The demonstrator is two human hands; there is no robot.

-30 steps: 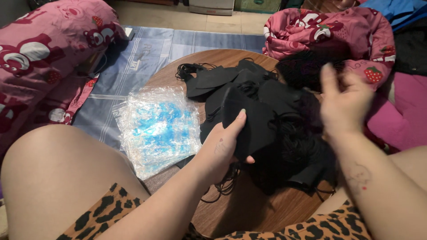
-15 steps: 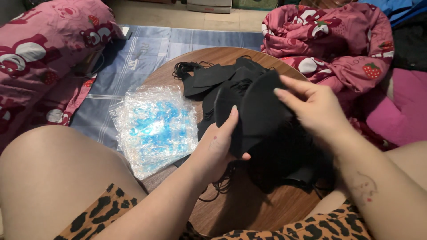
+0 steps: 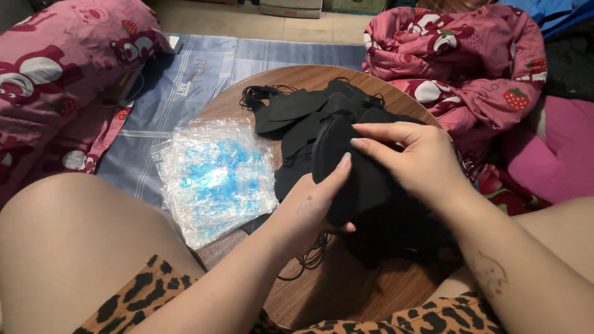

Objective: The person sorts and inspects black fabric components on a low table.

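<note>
Right hand (image 3: 427, 164) has closed onto black mask (image 3: 346, 167); left hand (image 3: 312, 207) holds.

Round wooden bench (image 3: 346, 291). Stack of clear plastic bags with blue print (image 3: 215, 178) lies on its left part. Blue striped mat (image 3: 185, 80) beneath. Pink cartoon-print bedding (image 3: 470, 62) right; matching pink pillow (image 3: 55, 68) left.

We see a round wooden table (image 3: 322, 80) bearing a heap of black masks (image 3: 297, 114) and a stack of clear plastic bags (image 3: 213, 176).
</note>
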